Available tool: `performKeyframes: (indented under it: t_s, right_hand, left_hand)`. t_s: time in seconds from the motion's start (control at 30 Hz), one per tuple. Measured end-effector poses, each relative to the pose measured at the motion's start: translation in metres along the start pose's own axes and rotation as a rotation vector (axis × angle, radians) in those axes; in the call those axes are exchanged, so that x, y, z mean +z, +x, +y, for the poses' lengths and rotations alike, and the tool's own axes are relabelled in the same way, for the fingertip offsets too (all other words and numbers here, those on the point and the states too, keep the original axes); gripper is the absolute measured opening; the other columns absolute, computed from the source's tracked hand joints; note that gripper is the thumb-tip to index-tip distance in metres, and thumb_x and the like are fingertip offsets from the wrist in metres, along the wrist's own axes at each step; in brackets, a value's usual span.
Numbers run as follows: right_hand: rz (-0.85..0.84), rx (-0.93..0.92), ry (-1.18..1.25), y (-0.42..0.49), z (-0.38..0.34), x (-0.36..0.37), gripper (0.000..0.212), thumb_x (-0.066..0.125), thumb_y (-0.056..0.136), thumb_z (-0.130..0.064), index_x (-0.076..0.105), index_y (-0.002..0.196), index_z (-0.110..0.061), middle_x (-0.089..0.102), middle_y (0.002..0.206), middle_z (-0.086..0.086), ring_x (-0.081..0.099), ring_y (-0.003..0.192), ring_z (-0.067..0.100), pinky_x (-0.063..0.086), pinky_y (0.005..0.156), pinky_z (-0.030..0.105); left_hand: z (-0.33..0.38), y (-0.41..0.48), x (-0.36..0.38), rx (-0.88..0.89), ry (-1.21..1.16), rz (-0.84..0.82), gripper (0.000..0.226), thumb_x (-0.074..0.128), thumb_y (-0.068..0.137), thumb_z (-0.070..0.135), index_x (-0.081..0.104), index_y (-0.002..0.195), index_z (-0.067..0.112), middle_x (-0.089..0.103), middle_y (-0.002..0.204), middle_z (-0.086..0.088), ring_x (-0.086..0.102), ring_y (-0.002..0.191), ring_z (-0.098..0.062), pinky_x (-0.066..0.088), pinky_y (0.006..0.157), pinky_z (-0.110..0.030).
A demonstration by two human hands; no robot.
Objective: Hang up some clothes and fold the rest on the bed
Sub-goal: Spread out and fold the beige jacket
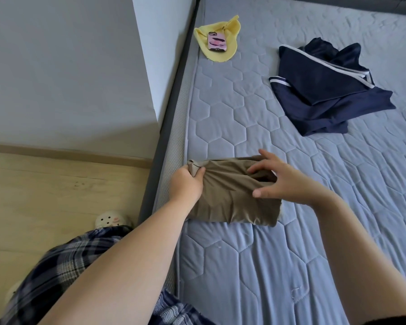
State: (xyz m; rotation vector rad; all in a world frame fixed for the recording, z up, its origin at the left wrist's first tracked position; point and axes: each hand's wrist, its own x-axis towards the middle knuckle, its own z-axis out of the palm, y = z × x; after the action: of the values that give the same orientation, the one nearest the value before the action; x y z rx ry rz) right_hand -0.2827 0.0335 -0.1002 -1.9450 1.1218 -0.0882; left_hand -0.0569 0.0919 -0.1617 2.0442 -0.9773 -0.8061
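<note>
- Brown garment (232, 198): tan-brown, smooth thin fabric, folded into a compact rectangle with several layers stacked. Creases fan out from its far-left corner, and the near-right edge looks slightly frayed or uneven.
- It lies flat on the bed (244, 266), close to the bed's left edge and near the person.
- Left hand (185, 184): fingers and thumb curled round the bunched far-left corner of the brown garment, gripping it.
- Right hand (284, 181): fingers spread wide and fairly straight over the garment's right end, thumb toward the near side. It grips nothing, and I cannot tell whether the fingertips touch the fabric.
- Bed surface: blue-grey quilted mattress with a hexagon stitch pattern and a dark frame along the left side.
- Navy garment (321, 90) with white stripes: loosely folded, farther up the bed and well apart from the brown one.
- Yellow cloth (231, 29): near the far-left edge, with a phone (217, 41) in a pink case on top.
- Wooden floor (56, 184) at left, with a white slipper (110, 219) and plaid trousers (56, 266).
</note>
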Motion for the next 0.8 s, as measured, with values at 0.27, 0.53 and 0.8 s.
performKeyframes:
  t_s: [0.27, 0.53, 0.8]
  right_hand:
    - [0.322, -0.001, -0.05, 0.028, 0.002, 0.017, 0.018, 0.06, 0.092, -0.015, 0.069, 0.078, -0.008, 0.061, 0.117, -0.012, 0.054, 0.101, 0.003, 0.032, 0.077, 0.008]
    - [0.439, 0.132, -0.112, 0.05, 0.012, 0.047, 0.044, 0.057, 0.093, -0.021, 0.04, 0.054, -0.009, 0.045, 0.054, 0.001, 0.045, 0.061, 0.021, 0.036, 0.062, 0.037]
    - [0.373, 0.194, -0.286, 0.061, 0.017, 0.06, 0.038, 0.057, 0.092, -0.026, 0.045, 0.058, -0.012, 0.053, 0.065, 0.004, 0.054, 0.076, 0.029, 0.039, 0.067, 0.036]
  left_hand:
    - [-0.003, 0.0, -0.007, -0.17, 0.059, -0.096, 0.051, 0.036, 0.1, 0.045, 0.058, 0.08, 0.003, 0.061, 0.087, -0.014, 0.054, 0.078, -0.028, 0.037, 0.064, -0.032]
    - [-0.007, 0.001, -0.01, -0.366, 0.162, -0.17, 0.056, 0.026, 0.103, 0.039, 0.052, 0.126, -0.005, 0.053, 0.13, -0.022, 0.05, 0.118, -0.036, 0.039, 0.091, -0.037]
    - [0.018, -0.015, -0.014, 0.975, 0.559, 0.224, 0.014, 0.059, 0.081, 0.007, 0.066, 0.092, 0.005, 0.063, 0.092, -0.012, 0.059, 0.086, -0.034, 0.046, 0.072, -0.04]
